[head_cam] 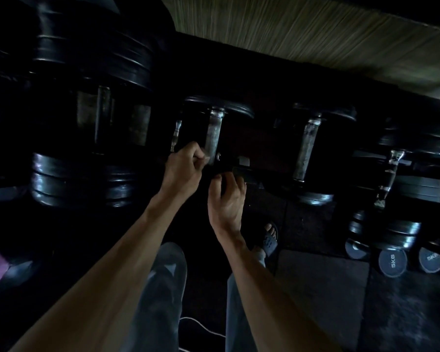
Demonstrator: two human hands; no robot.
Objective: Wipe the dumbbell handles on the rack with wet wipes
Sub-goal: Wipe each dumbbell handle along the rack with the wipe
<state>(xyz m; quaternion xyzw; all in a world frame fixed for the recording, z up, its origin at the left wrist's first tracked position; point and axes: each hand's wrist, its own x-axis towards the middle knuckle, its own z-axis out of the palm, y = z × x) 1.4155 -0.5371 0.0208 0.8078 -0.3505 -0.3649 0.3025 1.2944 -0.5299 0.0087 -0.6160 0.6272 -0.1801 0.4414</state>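
Hands at the dark dumbbell rack (264, 80).
The left hand (182, 168) pinches a small pale wipe (206, 159) against the near end of a dumbbell handle (213, 138); the right hand (226, 199), fingers curled, grips a dark object (241, 174) just beside it.

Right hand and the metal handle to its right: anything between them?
Head view: only dark rack between the right hand and that metal handle; no other object visible.
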